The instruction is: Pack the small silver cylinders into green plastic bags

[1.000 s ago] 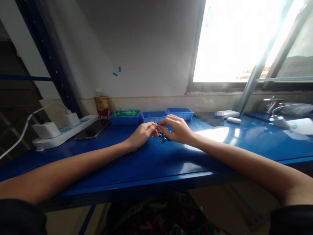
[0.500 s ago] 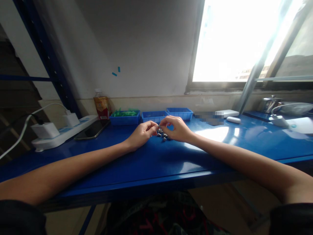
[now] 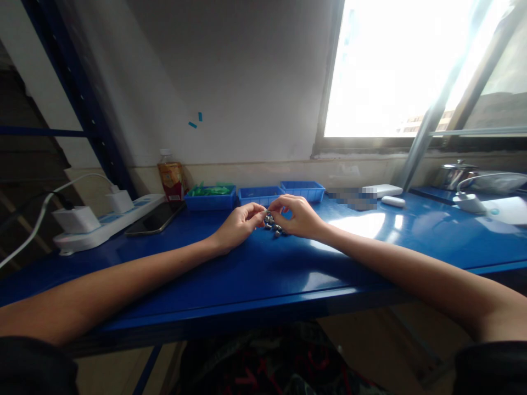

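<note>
The tabletop [image 3: 242, 280] carries three bins [image 3: 211, 202] in a row beyond two hands. The left hand [image 3: 239, 226] and right hand [image 3: 301, 217] meet fingertip to fingertip — both pinching one small piece [image 3: 267, 212] midway between them, its long axis too tiny to tell. Several metal parts [image 3: 277, 233], too overlapped to count, lie just below — closer to the right thumb.

We wear black sleeves [image 3: 35, 365], our forearms [image 3: 152, 274] bare, and dark patterned clothing [image 3: 267, 359] with red markings [image 3: 246, 379].
</note>
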`<state>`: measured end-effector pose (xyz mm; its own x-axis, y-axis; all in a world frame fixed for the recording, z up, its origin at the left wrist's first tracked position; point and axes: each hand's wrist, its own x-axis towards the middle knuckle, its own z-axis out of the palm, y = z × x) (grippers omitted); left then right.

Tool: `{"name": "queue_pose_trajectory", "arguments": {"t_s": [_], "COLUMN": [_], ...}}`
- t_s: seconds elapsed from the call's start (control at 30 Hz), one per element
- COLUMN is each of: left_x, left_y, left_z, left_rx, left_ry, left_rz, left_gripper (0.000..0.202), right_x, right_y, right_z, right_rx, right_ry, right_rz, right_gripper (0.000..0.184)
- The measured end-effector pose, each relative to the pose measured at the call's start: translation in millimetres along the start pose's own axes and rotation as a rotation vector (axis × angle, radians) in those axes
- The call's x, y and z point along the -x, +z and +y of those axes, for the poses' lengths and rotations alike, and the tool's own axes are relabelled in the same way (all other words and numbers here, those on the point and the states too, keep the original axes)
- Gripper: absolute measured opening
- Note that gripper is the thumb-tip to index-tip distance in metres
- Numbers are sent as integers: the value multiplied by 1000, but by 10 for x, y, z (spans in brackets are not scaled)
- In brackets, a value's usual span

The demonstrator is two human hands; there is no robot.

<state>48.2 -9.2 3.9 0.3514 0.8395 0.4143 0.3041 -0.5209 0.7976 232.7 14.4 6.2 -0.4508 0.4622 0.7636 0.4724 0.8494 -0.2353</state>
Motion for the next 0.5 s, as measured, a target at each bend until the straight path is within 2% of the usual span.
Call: {"name": "queue_pose_trajectory", "arguments": {"t_s": [0.1, 0.3, 0.5], "left_x": [-4, -48, -61], "left_y": [-7, 2, 3], "left_z": [-2, -84, -116], "left_rx": [32, 177, 184], "left_ry": [-17, -138, -129], "left_rz": [1, -20, -42], "left_gripper": [32, 45, 39], "right_x": [3, 3, 10], "right_y": [2, 14, 15], "right_z": [0, 17, 30], "right_rx": [20, 29, 53], "right_ry": [-22, -33, -59], "right_rz": [6, -4, -27], "right_gripper": [9, 8, 10]}}
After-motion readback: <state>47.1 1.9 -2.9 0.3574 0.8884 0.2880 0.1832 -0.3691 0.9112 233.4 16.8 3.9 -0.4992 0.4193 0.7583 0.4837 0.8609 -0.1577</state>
